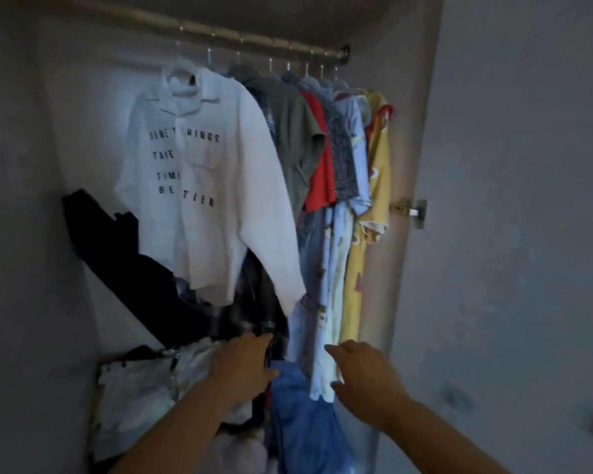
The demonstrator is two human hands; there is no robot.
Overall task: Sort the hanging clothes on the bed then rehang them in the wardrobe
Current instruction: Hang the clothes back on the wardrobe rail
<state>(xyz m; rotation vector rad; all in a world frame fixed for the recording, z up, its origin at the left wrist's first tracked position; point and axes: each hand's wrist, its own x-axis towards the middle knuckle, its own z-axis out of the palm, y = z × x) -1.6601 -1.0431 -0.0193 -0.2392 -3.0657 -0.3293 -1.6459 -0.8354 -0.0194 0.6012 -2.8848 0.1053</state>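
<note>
While every hanger (180,68) sits on the rail (254,39), from the white lettered shirt (213,186) at left to the yellow dress (379,159) at right, I cannot judge whether sorting lies ahead or is finished (the bed is out of view). My left grip (243,364) is buried in dark plaid cloth (254,313), fingers hidden, so clamped or not I cannot tell. My right grip (367,374) is spread apart beside the pale blue dress (331,285). Low heaps (141,381) at left seem too dim to name.

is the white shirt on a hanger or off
On a hanger: the white shirt hangs from a white hanger hooked on the rail, its front facing out.
</note>
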